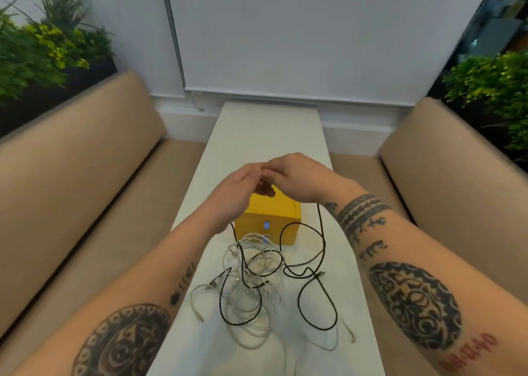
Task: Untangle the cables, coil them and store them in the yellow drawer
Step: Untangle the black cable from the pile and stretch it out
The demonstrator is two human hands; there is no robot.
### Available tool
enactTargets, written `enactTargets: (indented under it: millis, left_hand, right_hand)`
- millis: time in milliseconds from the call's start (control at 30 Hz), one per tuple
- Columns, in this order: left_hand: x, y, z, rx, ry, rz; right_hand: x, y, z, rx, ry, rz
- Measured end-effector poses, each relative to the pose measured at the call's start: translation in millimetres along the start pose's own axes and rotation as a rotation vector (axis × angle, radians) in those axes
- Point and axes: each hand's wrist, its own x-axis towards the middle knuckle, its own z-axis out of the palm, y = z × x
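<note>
A tan sofa [71, 161] is seen at the left, beside the white table [271, 130]. The left hand [243, 187] is held raised over the yellow drawer [268, 215], with its fingers curled and its fingertips brought against those of the right hand [297, 175]. A strand of the black cable [323, 233] is led up under each palm and appears to be pinched there, though the contact itself is blurred. Below the fingers, the rest of the black cable is draped in loops over the white cables [194, 291], which lie tangled on the table just in front of the closed drawer. The right hand's fingers are likewise curled.
</note>
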Motion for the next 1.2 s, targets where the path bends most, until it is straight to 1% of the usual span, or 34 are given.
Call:
enactTargets:
  millis: [33, 67, 133, 167, 233, 300, 333, 367, 400, 433, 500, 567, 600, 667, 733, 767, 800, 867, 933, 1000, 1033, 1100, 1200]
  left_hand:
    - [3.5, 6.9, 1.5, 0.081, -0.012, 0.061]
    - [4.9, 18.0, 2.0, 0.143, 0.002, 0.084]
    - [13.8, 26.3, -10.0, 0.187, 0.09, 0.079]
    - [19.2, 29.4, -21.3, 0.156, 0.168, 0.069]
    - [27.6, 33.9, -54.0, 0.007, 0.366, 0.036]
    - [32.2, 32.3, -92.7, -0.069, 0.547, 0.0]
    - [32.3, 32.0, -106.8, -0.093, 0.616, 0.012]
    - [33.7, 30.5, -115.3, -0.124, 0.646, 0.038]
    - [34.5, 30.9, -117.6, -0.157, 0.63, 0.052]
    - [36.9, 30.6, -115.6, -0.176, 0.573, 0.058]
    - [33.6, 37.8, -99.5, -0.15, 0.412, 0.05]
    - [27.2, 48.1, -78.2, -0.153, 0.33, 0.066]
    - [23.9, 55.1, -67.0, -0.195, 0.321, 0.105]
    - [22.7, 66.9, -45.9, -0.298, 0.358, 0.191]
    - [25.3, 75.4, -27.4, -0.358, 0.373, 0.214]
    - [27.5, 75.8, -19.2, -0.351, 0.357, 0.203]
    - [28.8, 74.9, -10.8, -0.316, 0.326, 0.187]
    - [27.3, 66.2, 5.8, -0.14, 0.251, 0.154]
    - [24.4, 52.8, 20.1, 0.025, 0.23, 0.091]
    - [24.3, 36.7, 28.7, 0.064, 0.25, -0.007]
    - [24.3, 29.4, 30.1, 0.06, 0.255, -0.064]
    - [23.5, 17.9, 29.4, 0.065, 0.237, -0.135]
    - [15.2, 5.8, 27.4, 0.164, 0.153, -0.055]
  right_hand:
    - [-0.7, -1.3, -6.8, 0.053, 0.021, 0.016]
    - [-3.2, -0.7, -14.3, 0.128, 0.041, 0.043]
    - [-11.5, 6.7, -27.0, 0.227, 0.079, 0.085]
    - [-16.7, 13.0, -31.7, 0.263, 0.102, 0.098]
    - [-26.9, 29.0, -36.5, 0.346, 0.177, 0.119]
    - [-32.8, 44.0, -38.2, 0.382, 0.257, 0.159]
    - [-34.1, 49.0, -37.4, 0.388, 0.287, 0.187]
    - [-34.2, 50.9, -36.1, 0.412, 0.313, 0.2]
    - [-32.7, 50.1, -35.2, 0.457, 0.338, 0.2]
    - [-30.3, 46.4, -35.1, 0.522, 0.365, 0.19]
    - [-23.4, 33.3, -37.9, 0.644, 0.406, 0.157]
    - [-14.9, 19.4, -43.4, 0.657, 0.419, 0.119]
    - [-10.8, 13.0, -46.4, 0.636, 0.425, 0.106]
    - [-2.9, 3.2, -51.3, 0.621, 0.459, 0.103]
    - [5.2, -5.7, -54.2, 0.664, 0.506, 0.118]
    - [9.7, -9.6, -54.7, 0.693, 0.532, 0.128]
    - [13.6, -13.7, -54.7, 0.724, 0.559, 0.139]
    - [19.0, -23.0, -51.4, 0.822, 0.586, 0.161]
    - [18.5, -34.1, -47.4, 1.025, 0.543, 0.189]
    - [14.9, -41.5, -44.9, 1.24, 0.469, 0.195]
    - [13.4, -43.4, -45.5, 1.312, 0.441, 0.193]
    - [12.8, -46.0, -51.6, 1.37, 0.421, 0.181]
    - [15.2, -48.4, -66.6, 1.396, 0.454, 0.147]
